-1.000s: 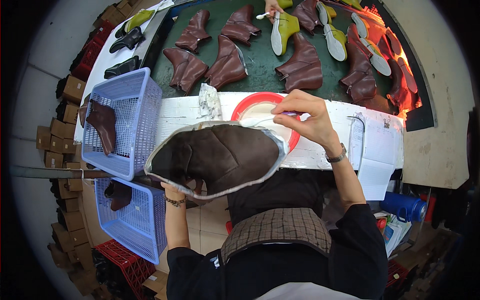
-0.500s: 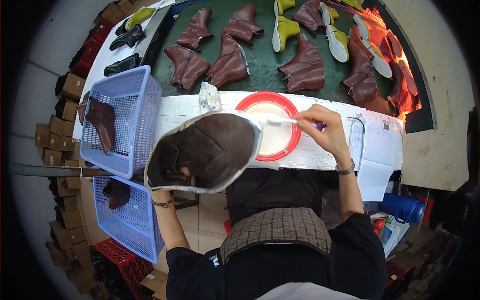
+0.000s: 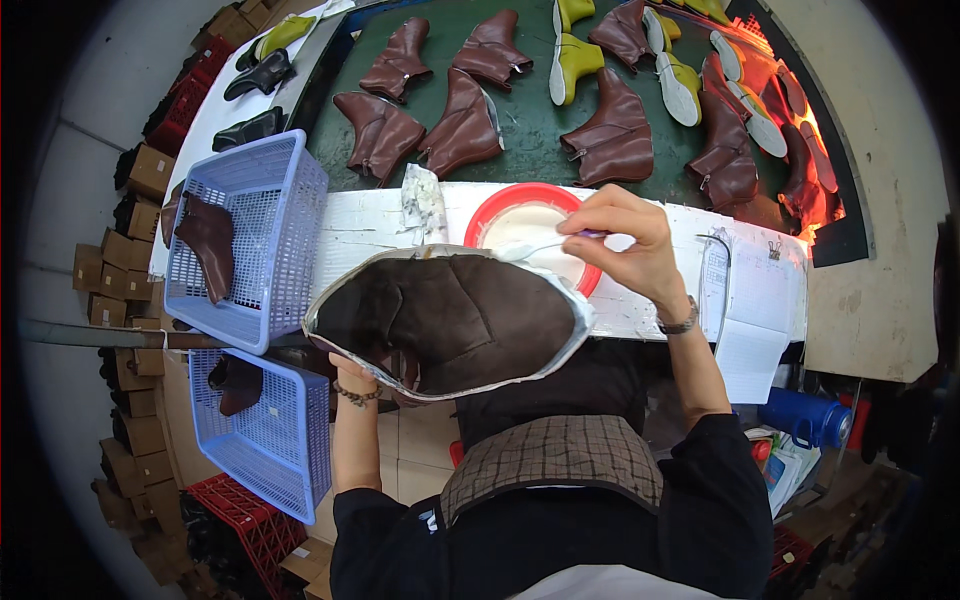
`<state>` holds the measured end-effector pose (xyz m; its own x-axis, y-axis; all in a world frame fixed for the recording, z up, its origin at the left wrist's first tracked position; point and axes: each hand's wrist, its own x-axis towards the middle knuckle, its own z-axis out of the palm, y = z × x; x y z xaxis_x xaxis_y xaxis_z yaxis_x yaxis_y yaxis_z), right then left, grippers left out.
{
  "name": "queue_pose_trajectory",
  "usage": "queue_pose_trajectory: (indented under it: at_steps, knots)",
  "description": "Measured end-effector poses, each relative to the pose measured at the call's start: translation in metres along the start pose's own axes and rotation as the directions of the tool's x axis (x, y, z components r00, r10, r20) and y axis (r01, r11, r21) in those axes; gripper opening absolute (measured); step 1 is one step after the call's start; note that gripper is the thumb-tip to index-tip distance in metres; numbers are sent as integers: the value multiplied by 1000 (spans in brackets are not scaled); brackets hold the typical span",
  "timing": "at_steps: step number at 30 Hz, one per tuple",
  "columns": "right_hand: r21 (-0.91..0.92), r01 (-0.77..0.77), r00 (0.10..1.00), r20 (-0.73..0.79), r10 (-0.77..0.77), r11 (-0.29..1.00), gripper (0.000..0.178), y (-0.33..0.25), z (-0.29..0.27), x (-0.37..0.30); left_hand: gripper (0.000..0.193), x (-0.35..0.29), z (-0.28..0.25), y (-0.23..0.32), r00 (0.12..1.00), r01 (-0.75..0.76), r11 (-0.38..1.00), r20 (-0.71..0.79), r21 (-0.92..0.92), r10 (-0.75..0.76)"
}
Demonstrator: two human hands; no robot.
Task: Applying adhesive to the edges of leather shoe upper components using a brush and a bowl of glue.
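Observation:
My left hand [image 3: 352, 376] grips a brown boot [image 3: 465, 325] from below, partly hidden behind it. The boot's wide opening faces up, showing a dark brown lining and a pale edge. Between the pinched fingers of my right hand [image 3: 628, 238] is a small brush [image 3: 535, 246] with a purple handle. Its white-coated end meets the far edge of the boot's opening, near the right. Just behind the boot sits a red bowl [image 3: 492, 204] of creamy white liquid, partly covered by my right hand and the boot.
A white-smeared container [image 3: 424, 200] stands left of the bowl. Brown and yellow-green boots lie on a green belt [image 3: 520, 130], which leads to a glowing heater [image 3: 835, 195] at right. Blue baskets [image 3: 285, 240] holding boots are on the left. Papers [image 3: 755, 290] lie at right above a blue bottle [image 3: 800, 415].
The boot has shifted right and a little nearer, its opening turning with it. My right hand has moved left, bringing the brush from over the bowl to the boot's edge.

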<state>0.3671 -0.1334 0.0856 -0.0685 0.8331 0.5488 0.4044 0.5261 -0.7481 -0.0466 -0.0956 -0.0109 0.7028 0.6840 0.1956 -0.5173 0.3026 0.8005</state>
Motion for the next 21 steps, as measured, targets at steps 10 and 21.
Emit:
queue_pose_trajectory:
  at_steps: [10,21]
  knots:
    - [12,-123,992,31,122,992,15,8,-10,-31,103,-3,1,3,997,-66,998,-48,-23,65]
    - [-144,-258,962,57,268,956,12,21,-24,-44,103,-8,-5,17,993,-99,994,-67,-55,95]
